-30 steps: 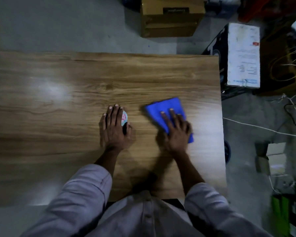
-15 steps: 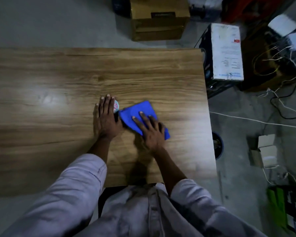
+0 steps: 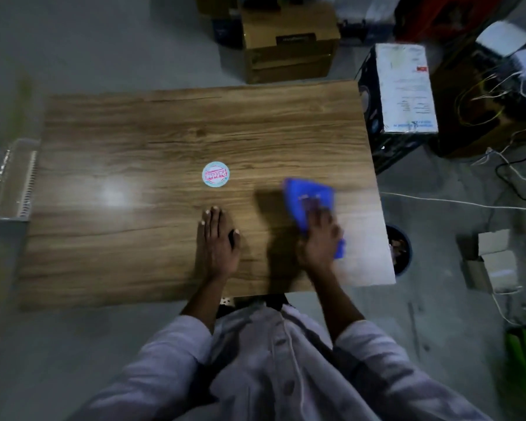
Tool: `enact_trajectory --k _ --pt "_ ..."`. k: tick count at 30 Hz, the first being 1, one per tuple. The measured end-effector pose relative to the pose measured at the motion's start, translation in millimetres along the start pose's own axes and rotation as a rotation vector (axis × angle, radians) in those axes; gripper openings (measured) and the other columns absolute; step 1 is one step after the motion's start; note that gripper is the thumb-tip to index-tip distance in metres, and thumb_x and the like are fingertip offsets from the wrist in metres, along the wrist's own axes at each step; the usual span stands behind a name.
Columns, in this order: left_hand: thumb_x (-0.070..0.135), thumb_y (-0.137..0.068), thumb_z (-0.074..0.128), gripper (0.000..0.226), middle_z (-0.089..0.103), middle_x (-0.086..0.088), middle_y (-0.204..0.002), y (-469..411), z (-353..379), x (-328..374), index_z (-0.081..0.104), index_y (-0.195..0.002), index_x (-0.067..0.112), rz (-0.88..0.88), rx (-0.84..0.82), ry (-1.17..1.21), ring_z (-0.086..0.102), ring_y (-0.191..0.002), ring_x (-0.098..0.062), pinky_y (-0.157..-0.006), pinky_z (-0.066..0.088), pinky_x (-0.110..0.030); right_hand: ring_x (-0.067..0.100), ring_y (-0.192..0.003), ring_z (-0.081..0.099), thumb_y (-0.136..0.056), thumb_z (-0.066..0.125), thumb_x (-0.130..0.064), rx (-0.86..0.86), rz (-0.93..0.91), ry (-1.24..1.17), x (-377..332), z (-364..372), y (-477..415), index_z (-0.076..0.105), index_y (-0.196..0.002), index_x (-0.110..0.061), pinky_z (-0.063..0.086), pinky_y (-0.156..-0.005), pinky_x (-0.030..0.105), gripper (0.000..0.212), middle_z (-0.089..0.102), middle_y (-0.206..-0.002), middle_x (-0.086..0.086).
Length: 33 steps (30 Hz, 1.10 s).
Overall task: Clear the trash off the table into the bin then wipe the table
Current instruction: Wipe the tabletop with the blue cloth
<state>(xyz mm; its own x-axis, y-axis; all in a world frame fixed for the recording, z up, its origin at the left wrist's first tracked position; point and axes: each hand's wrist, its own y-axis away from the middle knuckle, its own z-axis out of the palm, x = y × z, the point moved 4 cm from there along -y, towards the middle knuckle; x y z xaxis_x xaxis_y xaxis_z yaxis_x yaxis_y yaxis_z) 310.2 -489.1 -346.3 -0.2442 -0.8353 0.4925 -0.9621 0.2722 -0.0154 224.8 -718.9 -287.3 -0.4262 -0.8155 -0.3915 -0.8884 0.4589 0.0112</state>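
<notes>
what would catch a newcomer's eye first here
The bright blue cloth, pressed under the right hand on the right part of the wooden table, stands out most against the dim scene. Next comes the small round pale disc with pink print, lying alone near the table's middle, just beyond the left hand that rests flat on the wood.

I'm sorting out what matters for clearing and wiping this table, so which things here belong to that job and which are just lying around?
Job: blue cloth under the right hand; wooden table; round labelled item on it; dark bin beside the table; left hand flat on it.
Lying about: cardboard box; white-topped box; loose cables; small open cartons.
</notes>
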Motion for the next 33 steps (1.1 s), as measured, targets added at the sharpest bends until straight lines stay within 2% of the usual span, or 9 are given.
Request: enact_trajectory --k 2,4,11,16,20,24,27,30,33 --pt "0.03 -0.096 0.041 0.06 0.035 -0.016 -0.161 27 1 -4 0.045 -0.148 0.0 0.032 -0.034 -0.022 0.024 -0.152 -0.033 -0.122 0.02 -0.055 0.031 -0.148 0.031 -0.088 0.052 -0.043 -0.242 -0.328 0.094 -31 35 39 0.019 -0.159 -0.043 0.04 -0.101 0.05 0.079 0.015 -0.169 -0.007" --pt "0.03 -0.098 0.04 0.058 0.034 -0.014 -0.161 51 -1 -11 0.045 -0.148 0.002 0.071 -0.054 -0.055 0.023 -0.153 -0.032 -0.122 0.021 -0.054 0.024 -0.154 0.02 -0.093 0.046 -0.054 -0.306 -0.351 0.135 -11 45 72 0.017 -0.159 -0.048 0.036 -0.105 0.047 0.072 0.009 -0.17 -0.012" --pt "0.033 -0.099 0.042 0.057 0.038 -0.014 -0.159 82 -21 -19 0.046 -0.147 0.003 0.094 -0.06 -0.087 0.026 -0.152 -0.029 -0.122 0.023 -0.052 0.036 -0.144 0.035 -0.074 0.044 -0.034 0.145 0.597 -0.029 113 -29 81 0.036 -0.156 -0.035 0.03 -0.108 0.059 0.082 0.034 -0.163 0.001" --pt "0.033 -0.099 0.039 0.055 0.045 -0.017 -0.154 74 -38 -18 0.05 -0.143 0.001 0.048 -0.03 -0.058 0.032 -0.149 -0.033 -0.126 0.01 -0.04 0.032 -0.153 0.021 -0.078 0.041 -0.035 0.153 0.663 -0.122 104 -30 51 0.029 -0.158 -0.038 0.019 -0.114 0.062 0.081 0.026 -0.167 0.002" --pt "0.029 -0.103 0.037 0.046 0.054 -0.014 -0.146 86 -51 -25 0.061 -0.134 0.005 0.1 0.021 -0.005 0.039 -0.144 -0.034 -0.123 0.024 -0.049 0.034 -0.157 -0.002 -0.078 0.04 -0.041 -0.139 0.409 -0.044 38 30 46 0.02 -0.16 -0.037 0.003 -0.116 0.069 0.085 0.006 -0.171 0.001" --pt "0.025 -0.105 0.039 0.04 0.064 -0.016 -0.134 95 -63 -35 0.07 -0.121 0.003 0.111 0.095 0.036 0.05 -0.135 -0.035 -0.117 0.033 -0.053 0.033 -0.156 0.006 -0.081 0.033 -0.045 -0.337 -0.118 -0.12 -70 77 86 0.035 -0.157 -0.031 -0.004 -0.118 0.067 0.077 0.02 -0.167 0.001" --pt "0.027 -0.108 0.037 0.042 0.072 -0.016 -0.107 96 -78 -35 0.071 -0.106 0.002 0.051 0.191 0.101 0.065 -0.106 -0.037 -0.097 0.049 -0.049 0.03 -0.141 0.047 -0.085 0.036 -0.032 -0.335 -0.275 -0.33 -103 68 97 0.053 -0.147 -0.02 0.031 -0.115 0.064 0.066 0.056 -0.148 0.006" --pt "0.035 -0.108 0.044 0.039 0.069 -0.009 -0.074 93 -103 -33 0.069 -0.09 0.011 -0.139 0.276 0.224 0.064 -0.066 -0.029 -0.061 0.047 -0.034 0.01 -0.098 0.069 -0.102 0.046 -0.017 -0.091 0.069 -0.726 -91 20 74 0.057 -0.138 -0.006 0.054 -0.085 0.032 0.039 0.071 -0.112 0.012" --pt "0.045 -0.105 0.045 0.043 0.066 -0.006 -0.063 86 -111 -27 0.068 -0.085 0.014 -0.229 0.292 0.285 0.061 -0.053 -0.026 -0.051 0.041 -0.029 0.025 -0.108 0.067 -0.101 0.048 -0.031 0.166 0.408 -0.767 -51 -14 53 0.055 -0.141 -0.011 0.05 -0.087 0.031 0.045 0.069 -0.119 0.016"
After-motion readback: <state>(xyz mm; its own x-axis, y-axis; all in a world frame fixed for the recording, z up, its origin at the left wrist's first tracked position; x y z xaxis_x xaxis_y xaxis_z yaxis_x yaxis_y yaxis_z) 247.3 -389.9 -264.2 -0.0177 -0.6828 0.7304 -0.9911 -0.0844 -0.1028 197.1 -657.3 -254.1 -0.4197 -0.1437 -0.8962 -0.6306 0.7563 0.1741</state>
